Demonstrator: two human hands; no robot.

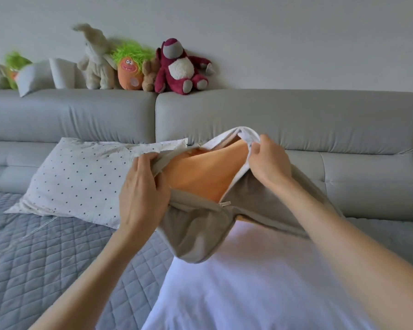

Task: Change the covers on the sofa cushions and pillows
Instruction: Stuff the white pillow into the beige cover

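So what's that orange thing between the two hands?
In the head view, the orange cushion shows through the taupe cover's opening, which the left hand and right hand pull apart.

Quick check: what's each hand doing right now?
Left hand: closed, gripping the left edge of the taupe cover opening.
Right hand: closed, pinching the cover's white-lined right edge.

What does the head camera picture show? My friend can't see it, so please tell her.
Two hands pull open a tan cushion cover with an orange cushion inside: left hand, right hand. A dotted pillow lies beside it on the grey sofa.
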